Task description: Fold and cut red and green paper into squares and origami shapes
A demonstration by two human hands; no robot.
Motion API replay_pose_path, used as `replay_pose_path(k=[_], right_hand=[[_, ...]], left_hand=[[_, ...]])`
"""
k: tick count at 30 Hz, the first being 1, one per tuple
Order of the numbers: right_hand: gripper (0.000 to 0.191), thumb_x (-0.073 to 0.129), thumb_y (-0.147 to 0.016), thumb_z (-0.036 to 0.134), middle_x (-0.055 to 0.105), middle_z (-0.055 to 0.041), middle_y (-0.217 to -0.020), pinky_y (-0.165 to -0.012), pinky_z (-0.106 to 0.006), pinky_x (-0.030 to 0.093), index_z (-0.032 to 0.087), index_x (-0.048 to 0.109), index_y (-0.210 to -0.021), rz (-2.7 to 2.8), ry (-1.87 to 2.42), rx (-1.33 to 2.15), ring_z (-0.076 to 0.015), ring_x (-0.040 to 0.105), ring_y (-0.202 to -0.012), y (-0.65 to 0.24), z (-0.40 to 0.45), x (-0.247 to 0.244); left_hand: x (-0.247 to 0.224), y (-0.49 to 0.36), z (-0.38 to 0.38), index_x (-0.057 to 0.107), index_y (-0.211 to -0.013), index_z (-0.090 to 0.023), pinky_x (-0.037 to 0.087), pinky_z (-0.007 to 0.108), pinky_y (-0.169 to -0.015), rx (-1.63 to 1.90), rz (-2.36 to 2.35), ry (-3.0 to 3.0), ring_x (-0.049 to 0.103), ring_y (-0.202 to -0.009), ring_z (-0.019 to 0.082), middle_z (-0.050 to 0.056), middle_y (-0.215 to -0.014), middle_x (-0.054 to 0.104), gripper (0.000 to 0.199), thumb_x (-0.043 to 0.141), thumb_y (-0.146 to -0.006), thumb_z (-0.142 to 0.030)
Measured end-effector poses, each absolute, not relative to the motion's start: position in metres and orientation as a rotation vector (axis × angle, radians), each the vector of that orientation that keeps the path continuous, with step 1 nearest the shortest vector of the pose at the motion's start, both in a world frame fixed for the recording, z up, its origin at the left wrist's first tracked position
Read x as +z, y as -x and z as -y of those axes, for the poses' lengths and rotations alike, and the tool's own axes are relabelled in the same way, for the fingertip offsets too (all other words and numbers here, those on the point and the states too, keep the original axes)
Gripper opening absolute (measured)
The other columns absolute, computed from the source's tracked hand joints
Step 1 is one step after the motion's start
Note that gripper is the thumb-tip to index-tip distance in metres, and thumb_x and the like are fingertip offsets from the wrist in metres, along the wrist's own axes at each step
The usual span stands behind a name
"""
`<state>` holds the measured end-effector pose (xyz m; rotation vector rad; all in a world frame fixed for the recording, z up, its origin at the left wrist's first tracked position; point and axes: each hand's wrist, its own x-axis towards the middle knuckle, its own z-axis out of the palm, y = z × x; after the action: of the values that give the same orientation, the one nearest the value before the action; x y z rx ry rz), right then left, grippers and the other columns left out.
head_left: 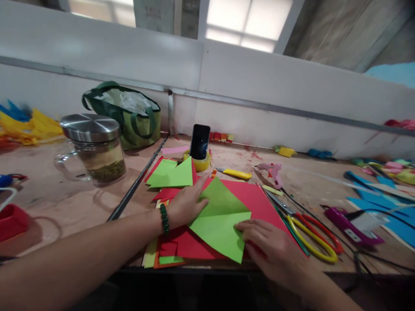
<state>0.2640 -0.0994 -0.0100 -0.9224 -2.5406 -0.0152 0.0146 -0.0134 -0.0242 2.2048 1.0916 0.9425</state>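
White wall panels (259,77) stand behind our desk (74,207), and in front of us one light green paper (220,231) lies upon a red paper (259,196), with a crease running across its middle. Our left hand (184,205) is at its upper left edge, the thumb spread away from the other fingers, which seem close together. Our right hand (272,242) touches its right corner, the fingertips bent and near to each other; whether the thumb pinches from below, we cannot tell. For good work, we judge that the left hand should steady the paper lightly, while the right fingers smooth along the crease without pulling, well apart from the scissors (285,208)
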Motion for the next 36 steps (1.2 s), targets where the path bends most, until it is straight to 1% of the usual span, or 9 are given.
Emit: replay_pose_path(k=[5,7,11,16,21,25,31,34,36], right_hand=[[0.016,0.044,-0.092,0.008,0.069,-0.0065,-0.103,-0.083,-0.03,0.054,0.022,0.053,-0.09,2.492,1.044,0.177,-0.0162,0.065,-0.097,-0.264,0.103,-0.015],[0.016,0.042,-0.094,0.011,0.069,-0.0065,-0.101,-0.079,-0.03,0.054,0.022,0.052,-0.09,2.472,1.095,0.219,-0.0162,0.066,-0.094,-0.265,0.104,-0.017],[0.014,0.041,-0.095,0.017,0.07,-0.0074,-0.106,-0.079,-0.031,0.055,0.024,0.052,-0.091,2.365,1.218,0.268,-0.0175,0.068,-0.093,-0.273,0.108,-0.021],[0.018,0.044,-0.095,0.024,0.071,-0.0079,-0.11,-0.084,-0.033,0.056,0.025,0.058,-0.106,2.212,1.313,0.373,-0.0203,0.068,-0.1,-0.289,0.113,-0.023],[0.016,0.052,-0.091,0.032,0.072,-0.0087,-0.103,-0.082,-0.034,0.056,0.022,0.061,-0.1,2.047,1.358,0.537,-0.0224,0.068,-0.095,-0.295,0.116,-0.017],[0.036,0.068,-0.078,0.037,0.073,-0.0077,-0.1,-0.084,-0.037,0.054,0.022,0.059,-0.109,1.832,1.471,0.704,-0.0253,0.068,-0.096,-0.287,0.11,-0.015],[0.031,0.06,-0.077,0.045,0.056,0.006,-0.052,-0.046,-0.026,0.042,0.02,0.059,-0.096,1.635,1.65,0.801,-0.0158,0.057,-0.049,-0.282,0.087,-0.015],[0.039,0.062,-0.077,0.039,0.06,0.0039,-0.058,-0.051,-0.028,0.044,0.018,0.059,-0.11,1.813,1.782,0.664,-0.0173,0.058,-0.054,-0.285,0.078,-0.005],[0.046,0.064,-0.076,0.039,0.07,-0.0044,-0.082,-0.064,-0.033,0.049,0.017,0.06,-0.116,1.96,1.793,0.531,-0.0217,0.065,-0.073,-0.286,0.07,0.003]], left_hand=[[-0.013,-0.011,0.023,0.049,-0.137,-0.019,0.031,0.048,-0.109,0.96,-1.105,-2.629,0.038,-0.131,0.032,0.015,-0.141,0.045,0.06,0.068,-0.08,-0.023],[-0.005,-0.01,0.029,0.061,-0.125,-0.019,0.033,0.047,-0.105,0.859,-0.901,-2.698,0.047,-0.122,0.031,0.014,-0.132,0.054,0.047,0.065,-0.084,-0.041],[0.009,-0.004,0.036,0.067,-0.116,-0.021,0.034,0.043,-0.102,0.517,-0.582,-2.703,0.059,-0.108,0.029,0.01,-0.111,0.068,0.067,0.072,-0.066,-0.066],[0.017,0.006,0.033,0.063,-0.121,-0.024,0.031,0.041,-0.106,0.317,-0.54,-2.679,0.052,-0.122,0.032,0.009,-0.126,0.063,0.059,0.077,-0.068,-0.045],[0.011,0.002,0.033,0.072,-0.088,-0.021,0.044,0.026,-0.081,0.339,-0.599,-2.487,0.065,-0.088,0.019,0.005,-0.092,0.073,0.024,0.054,-0.079,-0.008],[-0.002,-0.007,0.033,0.072,-0.084,-0.018,0.043,0.022,-0.067,0.436,-0.749,-2.236,0.062,-0.073,0.016,0.003,-0.082,0.072,0.02,0.053,-0.087,-0.024],[-0.017,-0.013,0.021,0.068,-0.071,-0.013,0.037,0.02,-0.052,0.576,-0.992,-1.928,0.054,-0.057,0.013,0.001,-0.064,0.065,0.032,0.058,-0.081,-0.042],[-0.02,-0.015,0.015,0.06,-0.058,-0.014,0.029,0.021,-0.045,0.509,-1.171,-1.936,0.046,-0.047,0.01,-0.001,-0.049,0.054,0.036,0.062,-0.076,-0.045],[-0.021,-0.016,0.012,0.056,-0.053,-0.015,0.028,0.021,-0.044,0.475,-1.21,-1.919,0.045,-0.046,0.011,-0.001,-0.046,0.053,0.038,0.063,-0.072,-0.046]])
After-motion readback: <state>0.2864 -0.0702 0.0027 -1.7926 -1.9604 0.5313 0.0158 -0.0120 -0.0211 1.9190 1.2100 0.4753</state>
